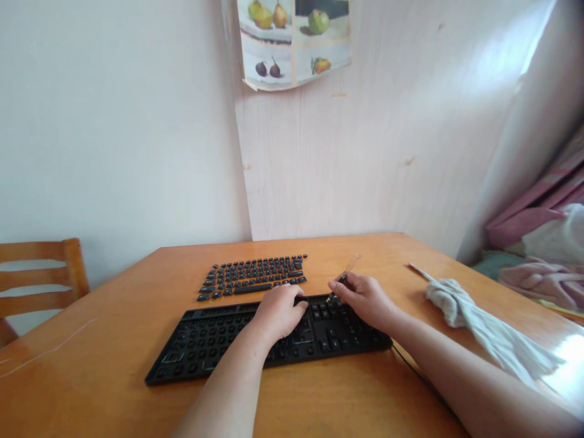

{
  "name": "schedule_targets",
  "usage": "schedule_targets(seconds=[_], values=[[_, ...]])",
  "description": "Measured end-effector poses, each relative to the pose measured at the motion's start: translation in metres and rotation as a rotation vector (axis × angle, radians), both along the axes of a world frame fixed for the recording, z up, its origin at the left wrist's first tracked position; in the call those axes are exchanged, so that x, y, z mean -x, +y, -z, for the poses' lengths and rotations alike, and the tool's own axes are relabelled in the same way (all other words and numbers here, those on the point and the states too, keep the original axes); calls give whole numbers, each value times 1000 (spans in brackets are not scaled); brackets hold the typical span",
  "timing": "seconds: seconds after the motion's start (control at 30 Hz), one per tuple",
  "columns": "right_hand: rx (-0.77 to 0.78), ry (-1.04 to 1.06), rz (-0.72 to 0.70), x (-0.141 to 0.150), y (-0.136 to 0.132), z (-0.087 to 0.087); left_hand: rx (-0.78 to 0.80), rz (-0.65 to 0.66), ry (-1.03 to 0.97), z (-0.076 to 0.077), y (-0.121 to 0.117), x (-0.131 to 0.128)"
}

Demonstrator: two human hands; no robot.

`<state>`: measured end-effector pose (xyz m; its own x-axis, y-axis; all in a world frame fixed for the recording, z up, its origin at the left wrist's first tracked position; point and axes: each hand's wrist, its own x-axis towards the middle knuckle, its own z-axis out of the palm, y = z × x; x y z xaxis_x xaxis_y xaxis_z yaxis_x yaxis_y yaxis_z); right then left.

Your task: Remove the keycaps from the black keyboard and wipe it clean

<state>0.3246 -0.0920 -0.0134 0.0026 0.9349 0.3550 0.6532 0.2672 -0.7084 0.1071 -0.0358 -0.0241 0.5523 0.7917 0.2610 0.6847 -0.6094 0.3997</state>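
A black keyboard (219,333) lies at a slight angle on the wooden table, most of its left and middle keys bare of keycaps. Keycaps are still on part of its right side. My left hand (279,311) rests over the upper middle of the keyboard, fingers curled at its back edge and thumb bent inward. Between the thumb and fingers I see only dark keyboard. My right hand (365,298) pinches a keycap puller (351,265) with clear wire loops pointing up and away. Its lower tip touches or hovers just above the keyboard's upper right keys.
Loose black keycaps (255,272) lie in rows behind the keyboard. To the right are a crumpled pale cloth (474,322) and a thin stick-like handle (420,271). The keyboard cable (424,378) runs toward the front right. A wooden chair (41,274) stands left.
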Motion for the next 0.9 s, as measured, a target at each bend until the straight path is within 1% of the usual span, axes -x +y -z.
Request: schedule_targets(seconds=[0.2,0.43,0.63,0.8,0.9], values=[[-13,-66,67,1,-2,3,-9,-7,1,-1,-2,-2],[-12,-64,50,4,-3,6,-30,-16,2,0,-2,-2],[22,-59,52,7,-4,8,-20,-25,10,2,-2,-2],[16,-90,49,8,-4,9,-33,-29,8,3,-2,-3],[3,-122,24,9,-5,9,-28,-41,7,4,-2,-3]])
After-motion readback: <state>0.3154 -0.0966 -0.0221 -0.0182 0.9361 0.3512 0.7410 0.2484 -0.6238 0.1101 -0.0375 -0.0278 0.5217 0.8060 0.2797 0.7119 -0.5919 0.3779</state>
